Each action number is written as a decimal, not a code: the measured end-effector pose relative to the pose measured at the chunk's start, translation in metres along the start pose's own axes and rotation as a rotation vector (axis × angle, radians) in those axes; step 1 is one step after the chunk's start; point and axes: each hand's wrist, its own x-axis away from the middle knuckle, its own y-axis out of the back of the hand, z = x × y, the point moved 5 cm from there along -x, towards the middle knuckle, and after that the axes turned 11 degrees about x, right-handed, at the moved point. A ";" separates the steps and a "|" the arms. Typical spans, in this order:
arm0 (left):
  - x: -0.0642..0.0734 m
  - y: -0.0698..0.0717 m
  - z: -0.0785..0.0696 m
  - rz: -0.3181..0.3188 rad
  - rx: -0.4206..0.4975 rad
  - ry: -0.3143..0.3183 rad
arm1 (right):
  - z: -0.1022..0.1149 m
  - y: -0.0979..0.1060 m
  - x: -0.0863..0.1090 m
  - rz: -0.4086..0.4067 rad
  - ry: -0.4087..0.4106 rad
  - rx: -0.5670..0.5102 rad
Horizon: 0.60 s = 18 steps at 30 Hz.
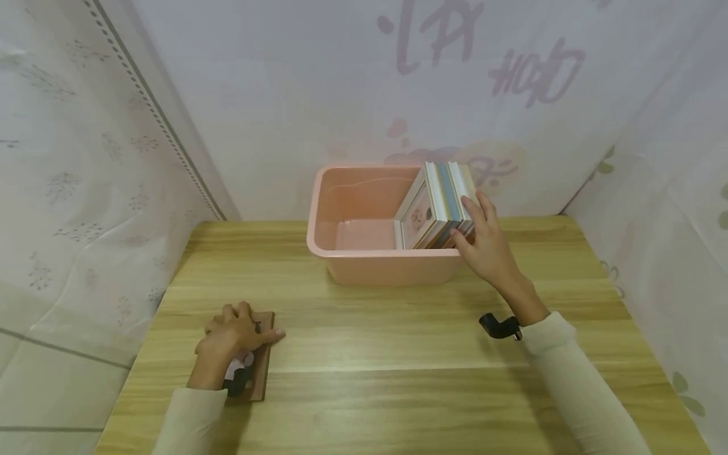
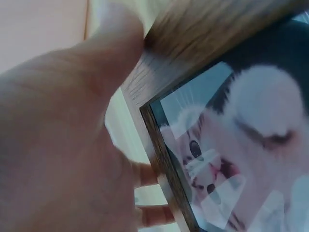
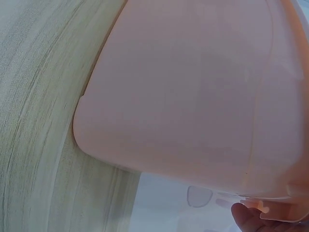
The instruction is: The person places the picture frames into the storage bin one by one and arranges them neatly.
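My left hand (image 1: 230, 335) lies over a brown wooden picture frame (image 1: 261, 366) at the left of the table. In the left wrist view its thumb reaches along one edge while fingertips curl at another, gripping the frame around a cat photo (image 2: 212, 169). My right hand (image 1: 483, 246) reaches to the right end of a pink plastic bin (image 1: 392, 268). There its thumb and fingers rest on a leaning row of picture frames (image 1: 440, 196) with white, blue and tan edges. One fingertip (image 3: 244, 217) shows beside the bin's rim in the right wrist view.
The bin stands at the back of the wood-grain table (image 1: 370, 354), against a printed white backdrop (image 1: 273, 95). Its left half shows bare floor inside. A black wrist camera mount (image 1: 499, 327) sticks out from the right wrist.
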 end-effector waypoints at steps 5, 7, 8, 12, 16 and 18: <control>-0.001 0.000 0.000 -0.005 -0.013 -0.073 | 0.000 -0.001 -0.002 0.001 -0.004 -0.011; -0.002 0.000 0.000 -0.018 0.002 -0.101 | 0.000 -0.001 -0.001 0.003 -0.008 -0.014; -0.003 0.000 0.000 -0.025 0.028 -0.101 | 0.000 0.000 -0.001 0.004 -0.010 -0.016; -0.007 0.001 0.003 -0.075 0.098 -0.111 | 0.000 0.001 0.000 -0.004 -0.017 -0.024; -0.012 0.000 0.004 -0.157 0.087 -0.147 | 0.001 0.002 0.000 -0.012 -0.010 -0.019; -0.014 0.000 0.001 -0.211 0.057 -0.205 | 0.001 0.002 0.000 -0.011 -0.010 -0.018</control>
